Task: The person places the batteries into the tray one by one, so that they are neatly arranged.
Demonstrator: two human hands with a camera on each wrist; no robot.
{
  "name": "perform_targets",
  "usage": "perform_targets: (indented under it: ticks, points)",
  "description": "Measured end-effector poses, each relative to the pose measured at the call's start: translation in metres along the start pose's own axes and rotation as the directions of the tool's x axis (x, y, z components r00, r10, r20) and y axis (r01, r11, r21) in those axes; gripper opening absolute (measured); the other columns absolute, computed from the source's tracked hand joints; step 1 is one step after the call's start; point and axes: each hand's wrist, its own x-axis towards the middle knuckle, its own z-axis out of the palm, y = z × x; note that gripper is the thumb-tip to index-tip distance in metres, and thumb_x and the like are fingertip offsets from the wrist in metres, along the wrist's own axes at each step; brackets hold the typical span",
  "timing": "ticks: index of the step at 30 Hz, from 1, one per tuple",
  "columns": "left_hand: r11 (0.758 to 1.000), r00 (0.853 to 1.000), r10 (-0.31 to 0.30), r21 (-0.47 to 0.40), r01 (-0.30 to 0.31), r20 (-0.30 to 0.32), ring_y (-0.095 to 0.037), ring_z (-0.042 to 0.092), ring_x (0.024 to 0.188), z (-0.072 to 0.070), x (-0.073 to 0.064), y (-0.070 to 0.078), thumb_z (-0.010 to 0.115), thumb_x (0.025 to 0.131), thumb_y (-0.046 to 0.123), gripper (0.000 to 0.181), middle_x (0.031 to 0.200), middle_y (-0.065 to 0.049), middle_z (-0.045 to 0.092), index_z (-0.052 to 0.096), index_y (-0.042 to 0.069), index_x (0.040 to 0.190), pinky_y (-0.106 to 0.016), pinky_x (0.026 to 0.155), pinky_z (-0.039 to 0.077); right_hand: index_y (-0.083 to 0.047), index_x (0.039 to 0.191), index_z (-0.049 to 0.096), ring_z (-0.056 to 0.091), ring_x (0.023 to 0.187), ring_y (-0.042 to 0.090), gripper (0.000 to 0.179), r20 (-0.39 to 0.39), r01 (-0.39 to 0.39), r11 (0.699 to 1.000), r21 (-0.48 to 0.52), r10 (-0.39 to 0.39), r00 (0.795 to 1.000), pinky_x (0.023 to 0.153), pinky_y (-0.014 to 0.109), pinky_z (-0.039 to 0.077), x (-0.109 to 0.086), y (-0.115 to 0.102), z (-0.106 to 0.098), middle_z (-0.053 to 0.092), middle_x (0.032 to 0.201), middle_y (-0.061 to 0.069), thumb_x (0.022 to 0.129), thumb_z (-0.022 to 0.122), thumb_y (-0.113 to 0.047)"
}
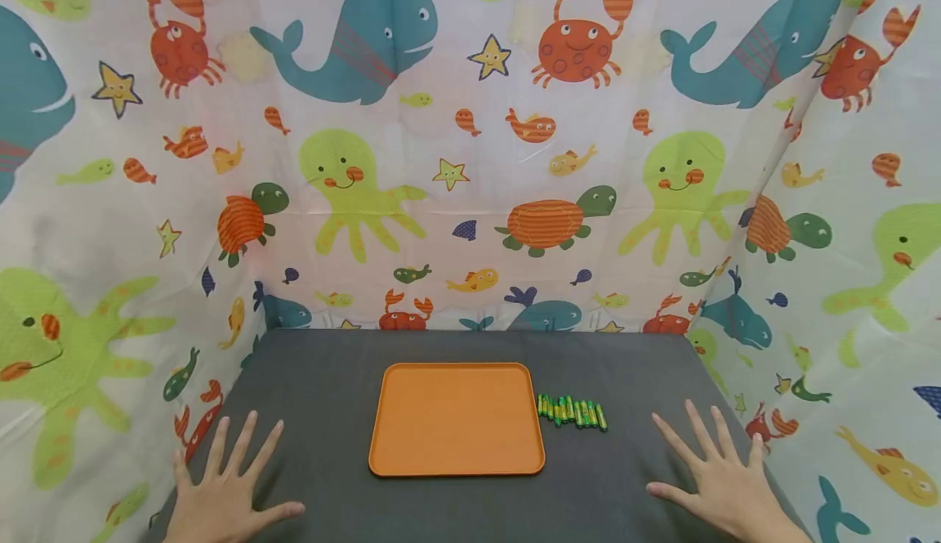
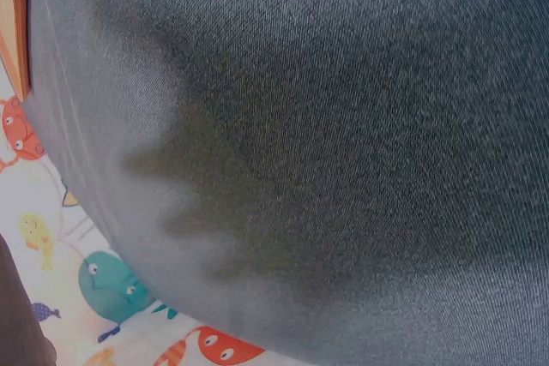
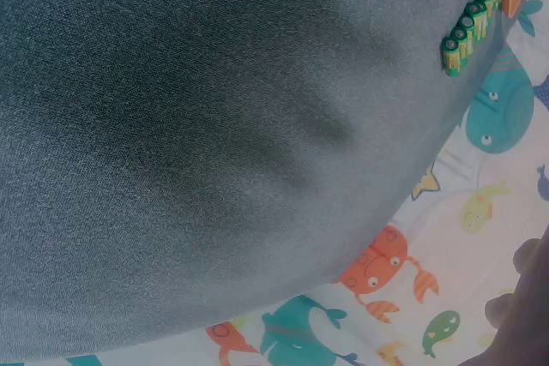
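My left hand [image 1: 220, 486] hovers over the left front of the dark table, fingers spread and straight, holding nothing. On the other side my right hand [image 1: 716, 474] is spread the same way, also with nothing in it. Between them lies a flat orange tray [image 1: 456, 420] with a raised rim. Just right of the tray, several green and yellow batteries [image 1: 572, 411] lie side by side in a row. In the right wrist view the batteries [image 3: 467, 32] show near the upper right corner. The left wrist view catches only the tray's edge [image 2: 15, 32].
The dark grey table [image 1: 456, 510] is enclosed at the back and both sides by a white curtain [image 1: 456, 241] printed with sea animals. Shadows of the hands fall on the table cloth in both wrist views.
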Motion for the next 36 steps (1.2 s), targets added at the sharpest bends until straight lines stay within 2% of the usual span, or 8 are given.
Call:
perform_targets:
  ticks: [6,9,13,20,23,27,31,36]
  points:
    - [0.999,1.0,0.005,-0.052,-0.004,0.024,-0.047,-0.025,0.15,0.002,0.008,0.003,0.05,0.068,0.096,0.122,0.171,-0.012,-0.005,-0.002,0.039,0.163,-0.082,0.095,-0.026,-0.042,0.161,0.017,0.016,0.145,0.058,0.103,-0.017,-0.021,1.0,-0.015,0.02,1.0,0.093,0.092,0.005,0.01,0.004,-0.002,0.025,0.162,0.025,0.077,0.056,-0.086]
    - [0.996,1.0,0.013,-0.088,-0.012,0.019,-0.045,-0.022,0.152,0.005,0.016,0.008,0.053,0.069,0.094,0.122,0.171,-0.009,0.002,0.0,0.038,0.163,-0.078,0.098,-0.029,-0.038,0.161,0.021,0.031,0.138,0.057,0.106,0.004,-0.029,0.999,-0.015,0.029,1.0,0.09,0.088,0.026,0.019,0.004,-0.005,0.035,0.158,0.025,0.075,0.054,-0.089]
    - [0.991,1.0,0.023,-0.133,-0.021,0.014,-0.043,-0.018,0.154,0.011,0.028,0.017,0.054,0.069,0.093,0.122,0.171,-0.007,0.007,0.002,0.036,0.164,-0.072,0.103,-0.03,-0.031,0.16,0.028,0.046,0.126,0.055,0.109,0.061,-0.024,0.997,0.068,0.02,0.998,0.074,0.076,0.045,0.03,0.002,-0.009,0.043,0.153,0.024,0.073,0.059,-0.087]
    - [0.975,0.998,0.055,-0.219,-0.046,0.035,-0.045,0.008,0.154,0.017,0.045,0.035,0.058,0.071,0.09,0.126,0.169,-0.014,0.017,0.004,0.027,0.165,-0.073,0.116,0.004,-0.014,0.158,0.036,0.056,0.122,0.052,0.109,0.078,0.018,0.953,0.304,-0.044,0.996,0.089,0.069,0.047,0.042,0.0,-0.011,0.046,0.15,0.029,0.073,0.074,-0.072]
    - [0.968,0.997,0.061,-0.249,-0.045,0.057,-0.046,0.011,0.153,0.018,0.049,0.042,0.058,0.071,0.09,0.128,0.168,-0.019,0.016,0.003,0.023,0.165,-0.071,0.117,0.009,-0.011,0.157,0.036,0.065,0.112,0.043,0.108,0.088,-0.005,0.928,0.372,-0.03,0.996,0.085,0.061,0.053,0.045,0.0,-0.009,0.049,0.147,0.029,0.074,0.079,-0.065]
    - [0.927,0.989,0.085,-0.375,-0.033,0.124,-0.048,0.013,0.153,0.016,0.051,0.049,0.062,0.076,0.083,0.124,0.168,-0.023,0.013,0.005,0.017,0.165,-0.07,0.117,0.013,-0.009,0.153,0.043,0.072,0.097,0.034,0.098,0.055,-0.003,0.886,0.463,-0.025,0.998,0.074,0.049,0.059,0.047,-0.001,-0.003,0.06,0.135,0.029,0.075,0.085,-0.051]
    - [0.865,0.969,0.115,-0.502,0.011,0.219,-0.048,0.012,0.153,0.016,0.052,0.056,0.067,0.081,0.074,0.12,0.168,-0.023,0.01,0.006,0.014,0.165,-0.074,0.113,0.018,-0.01,0.149,0.049,0.074,0.097,0.031,0.088,0.036,-0.002,0.832,0.555,-0.021,0.999,0.07,0.036,0.06,0.052,-0.006,0.01,0.063,0.133,0.026,0.077,0.086,-0.043]
    - [0.817,0.964,0.151,-0.577,0.002,0.218,-0.041,0.007,0.156,0.024,0.057,0.069,0.072,0.077,0.073,0.127,0.17,-0.016,0.004,0.001,0.014,0.164,-0.071,0.113,0.024,-0.012,0.149,0.05,0.073,0.1,0.029,0.086,0.047,-0.022,0.764,0.645,-0.012,0.999,0.07,0.027,0.058,0.062,-0.011,0.029,0.062,0.136,0.024,0.076,0.088,-0.036]
